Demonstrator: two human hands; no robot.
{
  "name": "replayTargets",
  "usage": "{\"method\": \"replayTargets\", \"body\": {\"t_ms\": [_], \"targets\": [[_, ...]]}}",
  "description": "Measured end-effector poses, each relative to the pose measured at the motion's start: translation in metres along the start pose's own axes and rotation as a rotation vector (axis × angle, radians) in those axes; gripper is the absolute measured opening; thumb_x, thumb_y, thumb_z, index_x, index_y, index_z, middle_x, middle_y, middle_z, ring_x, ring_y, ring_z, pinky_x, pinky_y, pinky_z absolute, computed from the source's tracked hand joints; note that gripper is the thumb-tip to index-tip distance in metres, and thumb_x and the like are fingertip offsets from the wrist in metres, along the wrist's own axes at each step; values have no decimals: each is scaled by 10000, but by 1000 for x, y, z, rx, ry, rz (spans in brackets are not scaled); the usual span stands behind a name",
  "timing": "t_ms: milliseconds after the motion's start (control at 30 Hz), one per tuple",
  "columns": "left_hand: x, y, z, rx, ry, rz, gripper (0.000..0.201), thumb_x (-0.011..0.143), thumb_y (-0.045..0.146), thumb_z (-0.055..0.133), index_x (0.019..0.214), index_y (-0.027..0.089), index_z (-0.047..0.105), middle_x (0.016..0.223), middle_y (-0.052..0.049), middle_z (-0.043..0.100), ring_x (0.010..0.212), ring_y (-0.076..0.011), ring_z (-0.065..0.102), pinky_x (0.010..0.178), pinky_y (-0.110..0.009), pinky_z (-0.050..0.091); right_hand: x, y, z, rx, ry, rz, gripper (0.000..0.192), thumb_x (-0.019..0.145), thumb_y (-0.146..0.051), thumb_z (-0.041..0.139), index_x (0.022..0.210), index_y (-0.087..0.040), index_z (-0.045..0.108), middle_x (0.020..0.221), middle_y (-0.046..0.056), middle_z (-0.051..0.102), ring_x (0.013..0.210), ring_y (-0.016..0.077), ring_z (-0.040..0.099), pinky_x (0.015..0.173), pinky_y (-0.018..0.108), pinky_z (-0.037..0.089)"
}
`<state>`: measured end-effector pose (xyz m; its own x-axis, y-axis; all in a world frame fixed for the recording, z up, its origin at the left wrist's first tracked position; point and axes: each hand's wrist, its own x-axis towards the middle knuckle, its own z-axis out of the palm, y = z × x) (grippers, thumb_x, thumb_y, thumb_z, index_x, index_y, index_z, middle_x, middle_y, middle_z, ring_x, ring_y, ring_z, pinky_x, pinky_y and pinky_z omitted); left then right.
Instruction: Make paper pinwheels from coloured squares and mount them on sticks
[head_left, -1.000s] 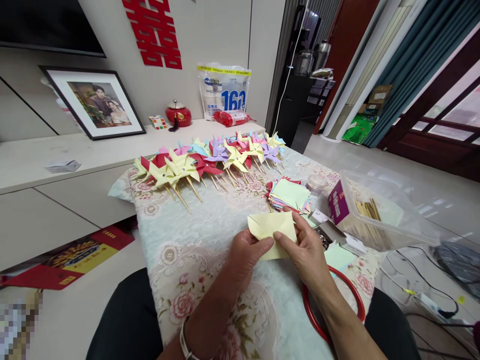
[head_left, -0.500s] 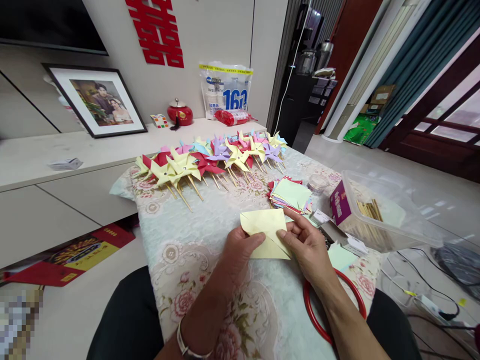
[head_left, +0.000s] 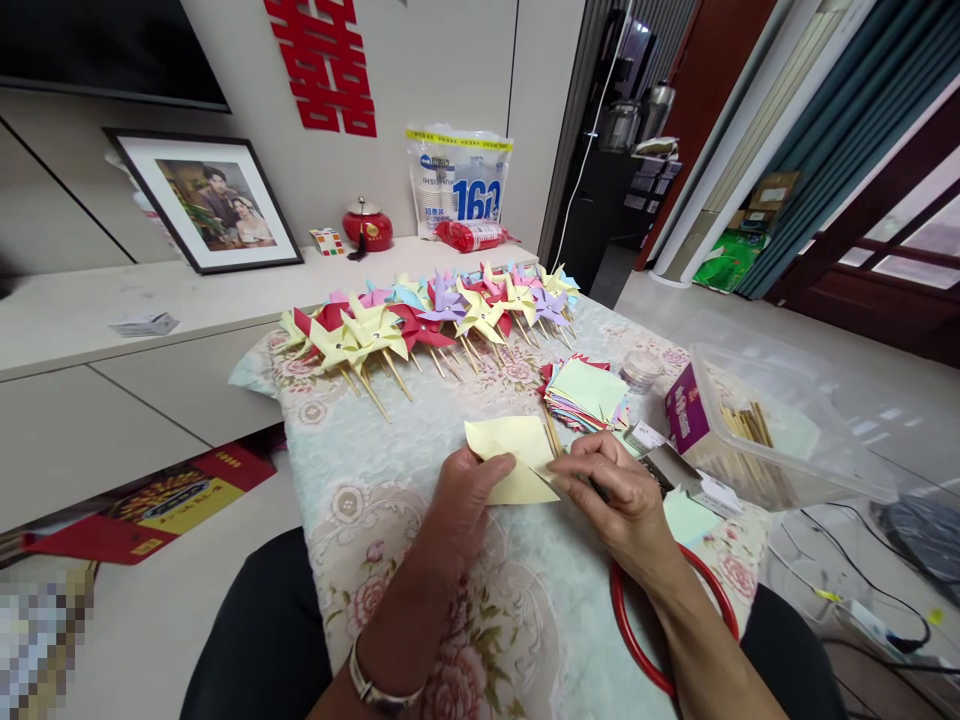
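Note:
A pale yellow square of paper (head_left: 514, 438) with slits running in from its corners is held just above the table. My left hand (head_left: 463, 492) grips its left side, thumb on top. At the right edge, beside a slit, my right hand (head_left: 619, 492) pinches the paper between thumb and fingers. Thin wooden sticks (head_left: 553, 434) lie just beyond the paper. Behind them is a stack of coloured paper squares (head_left: 589, 390), pale green on top. Finished paper pinwheels (head_left: 375, 335) in yellow, red, purple, pink and blue lie in a row at the far side.
A clear plastic bin (head_left: 810, 470) with wooden sticks (head_left: 750, 425) stands at the right. Near it are a round clear container (head_left: 642, 368) and an open small box (head_left: 679, 468). A red ring (head_left: 626, 640) lies under my right forearm. A white cabinet (head_left: 217, 300) runs behind the table.
My right hand has shifted from holding the paper's right side to pinching at its edge, with its fingers drawn together. The paper has moved slightly left, uncovering the sticks.

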<state>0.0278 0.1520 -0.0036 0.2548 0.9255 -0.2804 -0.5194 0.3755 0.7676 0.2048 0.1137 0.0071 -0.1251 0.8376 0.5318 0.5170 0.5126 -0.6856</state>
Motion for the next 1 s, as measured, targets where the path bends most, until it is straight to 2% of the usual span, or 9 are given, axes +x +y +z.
{"method": "replayTargets", "body": {"t_ms": [167,400,567,733,1000], "targets": [[0,0,0,44,-11,11,447,634,254,783,1046,96,708,884,-96,787,818,-264,720,711,-312,536,1,-5,-1,-19,-117,-13,220,935,-157,594,1034,-274,752,915,42,605,850,177,610,717,311,498],[2,-6,-1,118,-18,29,432,632,230,751,1029,65,707,831,-96,776,685,-223,684,633,-293,506,2,-4,-1,53,-173,-24,163,915,-126,624,966,-231,739,892,41,613,860,165,607,736,281,481],[1,-6,1,148,-12,20,391,619,214,738,984,78,716,804,-77,768,673,-194,661,638,-275,499,4,-8,-1,71,-184,-1,109,901,-120,630,903,-203,701,858,34,617,840,159,599,752,275,466],[-1,-1,8,199,-7,-5,342,571,209,740,891,91,720,731,-45,743,651,-169,623,621,-256,478,6,-11,-1,86,-213,70,94,893,-139,613,840,-199,661,837,26,615,809,165,585,740,287,452],[2,-6,9,290,-20,-9,327,551,198,714,869,118,721,788,-25,728,706,-167,606,647,-259,476,3,-10,0,15,-209,228,137,895,-214,575,761,-197,599,779,14,565,731,161,542,670,287,406]]}}
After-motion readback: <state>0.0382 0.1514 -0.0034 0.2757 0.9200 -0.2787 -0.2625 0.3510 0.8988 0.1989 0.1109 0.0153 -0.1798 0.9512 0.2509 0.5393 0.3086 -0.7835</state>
